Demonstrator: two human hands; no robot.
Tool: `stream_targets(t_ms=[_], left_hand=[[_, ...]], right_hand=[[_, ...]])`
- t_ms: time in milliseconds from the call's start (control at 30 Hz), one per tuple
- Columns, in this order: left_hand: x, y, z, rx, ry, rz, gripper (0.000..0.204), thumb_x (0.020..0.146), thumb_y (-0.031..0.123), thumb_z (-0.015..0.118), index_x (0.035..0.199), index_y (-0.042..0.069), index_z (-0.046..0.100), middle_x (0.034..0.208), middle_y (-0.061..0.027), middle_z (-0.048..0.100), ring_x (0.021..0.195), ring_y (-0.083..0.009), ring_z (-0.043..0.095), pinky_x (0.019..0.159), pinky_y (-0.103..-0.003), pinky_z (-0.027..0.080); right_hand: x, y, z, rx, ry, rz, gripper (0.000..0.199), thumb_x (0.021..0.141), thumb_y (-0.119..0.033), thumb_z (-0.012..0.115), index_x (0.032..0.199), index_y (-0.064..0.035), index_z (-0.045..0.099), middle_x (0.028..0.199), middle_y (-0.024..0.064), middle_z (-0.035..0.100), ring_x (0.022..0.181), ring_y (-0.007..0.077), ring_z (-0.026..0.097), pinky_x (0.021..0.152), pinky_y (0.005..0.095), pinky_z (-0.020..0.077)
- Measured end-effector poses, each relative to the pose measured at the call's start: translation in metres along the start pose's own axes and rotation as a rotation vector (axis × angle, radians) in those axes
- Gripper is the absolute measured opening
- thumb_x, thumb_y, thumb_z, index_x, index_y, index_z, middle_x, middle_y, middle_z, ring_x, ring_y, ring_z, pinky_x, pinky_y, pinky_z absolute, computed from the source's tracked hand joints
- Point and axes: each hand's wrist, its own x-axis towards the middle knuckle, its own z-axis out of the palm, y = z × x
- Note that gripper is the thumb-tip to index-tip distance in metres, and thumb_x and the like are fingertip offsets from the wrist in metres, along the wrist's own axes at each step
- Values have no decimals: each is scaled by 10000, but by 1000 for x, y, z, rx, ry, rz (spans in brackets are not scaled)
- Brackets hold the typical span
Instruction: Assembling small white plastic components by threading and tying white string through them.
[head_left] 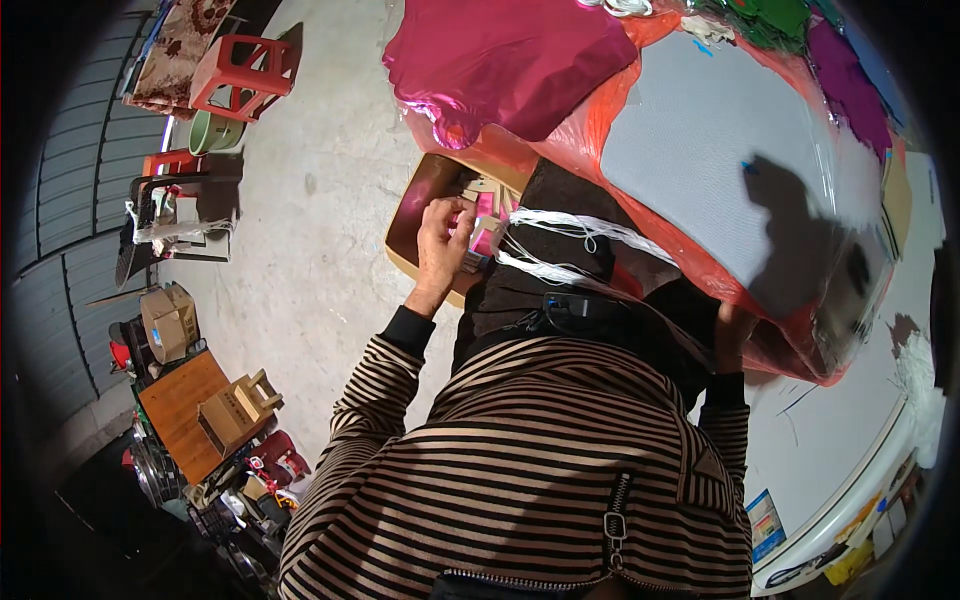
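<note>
Striped top (pixel 500 440) on the person is nearest. Next comes a big grey sheet (pixel 690 130), lying in red plastic (pixel 690 262) on the right. Dark trousers (pixel 562 190) are by an open brown box (pixel 408 228). White strings (pixel 560 220) lie loose across the lap. The left hand (pixel 445 240) is over the box, fingers bent; I can't tell if it pinches anything. The right hand (pixel 733 328) is dim, its fingers hidden, so I can't tell its grip. Many small pink and tan pieces (pixel 486 205) sit in the box, so some work seems left; what is done doesn't show.
</note>
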Motion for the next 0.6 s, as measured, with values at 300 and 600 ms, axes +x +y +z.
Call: stream_targets(t_ms=[300,600], left_hand=[[-11,45,5,36,-346,271,135,804,104,702,917,51,652,948,-91,580,912,-271,553,820,-353,442],[-17,58,-5,169,-561,556,143,825,143,680,911,49,615,1006,-103,578,1020,-309,520,888,-380,401]], right_hand=[[9,-75,-45,-199,-209,-346,467,863,-267,640,1256,-37,536,1260,254,530,1147,422,516,963,515,396],[6,-32,-31,-275,-144,-388,324,870,-215,591,1119,-8,574,1041,238,614,970,439,572,892,527,428]])
